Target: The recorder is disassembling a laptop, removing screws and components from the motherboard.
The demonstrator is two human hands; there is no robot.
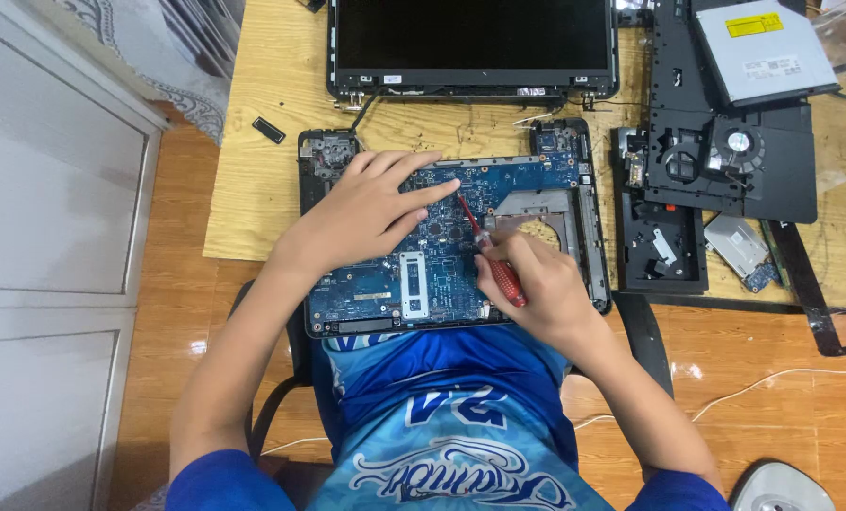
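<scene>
Red-handled screwdriver (495, 265) gripped by right hand (527, 284) fingers; left hand (371, 208) splayed flat on blue motherboard (442, 255).

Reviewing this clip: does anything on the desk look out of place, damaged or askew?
Nothing looks broken, but the open laptop base overhangs the desk's front edge onto the person's lap. The left hand presses on its blue board; the right hand holds a red screwdriver. Removed parts lie scattered at right.

Left hand (371, 208) lies flat, fingers spread; right hand (527, 284) is curled in a fist
</scene>
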